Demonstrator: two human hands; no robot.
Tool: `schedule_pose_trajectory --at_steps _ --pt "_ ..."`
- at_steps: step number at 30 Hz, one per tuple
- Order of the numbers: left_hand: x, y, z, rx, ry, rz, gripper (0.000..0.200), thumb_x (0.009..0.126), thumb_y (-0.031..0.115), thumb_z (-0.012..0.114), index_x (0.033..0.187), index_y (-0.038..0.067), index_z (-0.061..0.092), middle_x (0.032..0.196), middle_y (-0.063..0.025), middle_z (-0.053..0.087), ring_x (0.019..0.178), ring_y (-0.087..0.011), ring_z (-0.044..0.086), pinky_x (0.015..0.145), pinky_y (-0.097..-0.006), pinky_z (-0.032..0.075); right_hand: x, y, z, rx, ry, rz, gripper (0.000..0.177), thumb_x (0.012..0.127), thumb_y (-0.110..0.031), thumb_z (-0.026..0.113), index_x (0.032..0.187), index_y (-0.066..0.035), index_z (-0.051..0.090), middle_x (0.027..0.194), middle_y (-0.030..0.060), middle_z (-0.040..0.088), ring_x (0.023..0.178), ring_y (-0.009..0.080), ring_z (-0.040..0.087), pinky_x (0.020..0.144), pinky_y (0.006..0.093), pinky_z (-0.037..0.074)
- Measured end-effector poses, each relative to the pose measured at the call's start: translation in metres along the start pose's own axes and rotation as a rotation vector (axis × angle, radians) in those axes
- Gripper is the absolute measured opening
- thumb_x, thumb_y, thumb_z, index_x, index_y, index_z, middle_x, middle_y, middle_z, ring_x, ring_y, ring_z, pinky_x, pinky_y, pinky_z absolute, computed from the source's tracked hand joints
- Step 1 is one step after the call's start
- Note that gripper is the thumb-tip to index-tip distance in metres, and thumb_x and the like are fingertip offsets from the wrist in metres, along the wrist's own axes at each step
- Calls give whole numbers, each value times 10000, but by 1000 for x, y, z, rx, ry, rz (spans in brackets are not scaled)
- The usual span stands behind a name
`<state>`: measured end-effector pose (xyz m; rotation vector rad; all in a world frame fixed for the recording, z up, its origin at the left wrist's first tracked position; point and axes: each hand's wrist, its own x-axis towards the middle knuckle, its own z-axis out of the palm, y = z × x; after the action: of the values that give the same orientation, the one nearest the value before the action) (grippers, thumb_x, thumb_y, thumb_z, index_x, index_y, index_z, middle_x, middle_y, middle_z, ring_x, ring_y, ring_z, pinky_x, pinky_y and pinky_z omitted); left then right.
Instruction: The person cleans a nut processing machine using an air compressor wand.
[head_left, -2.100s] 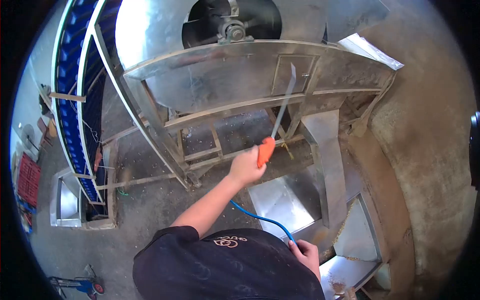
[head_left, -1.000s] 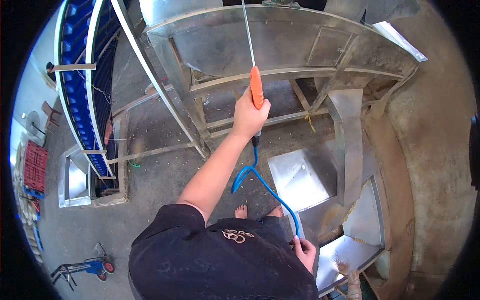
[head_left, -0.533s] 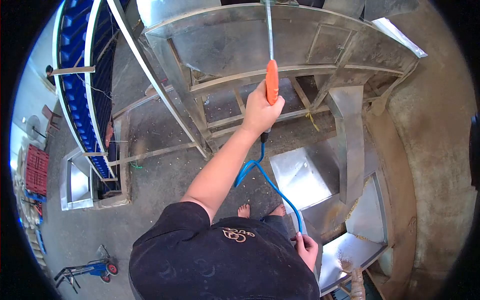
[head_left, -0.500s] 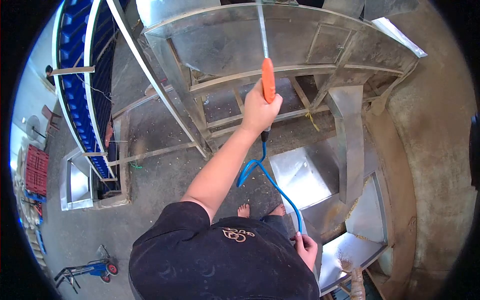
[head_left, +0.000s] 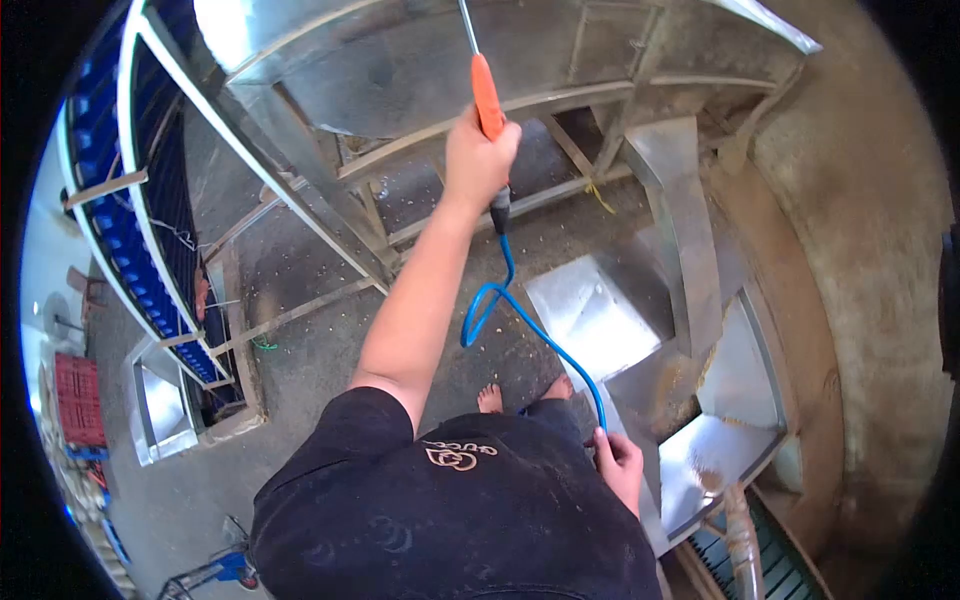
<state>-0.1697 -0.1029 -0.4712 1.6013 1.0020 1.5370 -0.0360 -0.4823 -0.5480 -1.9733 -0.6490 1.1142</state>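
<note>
My left hand [head_left: 474, 168] is stretched forward and wrapped round the orange handle of an air blow gun [head_left: 486, 95]. Its thin metal tube points up and away, running out of the top of the view. From a black fitting below the grip, a blue air hose [head_left: 548, 342] loops once and comes back toward my body. Beside my waist, my right hand [head_left: 620, 466] pinches that hose between thumb and fingers. Ahead of the gun stands a large dusty metal machine body [head_left: 440, 90] on a frame.
Sheet-metal chutes [head_left: 690, 230] and a bright tray [head_left: 600, 310] lie to the right. On the left rises a blue conveyor belt [head_left: 110, 290] with metal rails. A red crate [head_left: 78, 400] and a blue hand cart [head_left: 215, 572] stand farther left. Small debris litters the floor.
The view has shifted, so most surroundings sit lower or farther left. The blow gun, in my left hand, appears farther up and left. My right hand still holds the hose.
</note>
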Motion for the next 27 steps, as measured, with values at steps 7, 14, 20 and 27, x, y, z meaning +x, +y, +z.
schedule_pose_trajectory --at_steps 7,14,20,27 --pt "3 4 14 28 -91 15 91 725 87 545 758 38 475 608 -1 464 534 -84 453 499 -245 361 -1 4 7 58 84 -102 295 864 -232 567 705 13 607 504 -63 405 458 23 330 427 222 212" --pt "-50 0 23 383 -440 35 255 680 207 582 817 7 501 676 -117 537 644 -223 545 617 -355 433 1 11 5 26 10 -15 279 842 -214 591 762 52 621 617 44 598 589 64 506 547 224 402" --pt "-89 -80 -6 258 -444 -387 225 691 199 580 779 13 488 621 -76 514 549 -193 520 534 -332 421 1 2 3 -26 -32 -13 290 832 -224 600 756 55 621 625 55 608 600 73 519 566 234 414" --pt "-113 -86 -35 166 -157 -481 188 703 181 577 717 18 484 574 -46 495 461 -156 468 452 -310 388 4 2 7 -73 -50 -15 308 836 -239 599 715 43 616 586 38 560 580 63 476 537 237 386"
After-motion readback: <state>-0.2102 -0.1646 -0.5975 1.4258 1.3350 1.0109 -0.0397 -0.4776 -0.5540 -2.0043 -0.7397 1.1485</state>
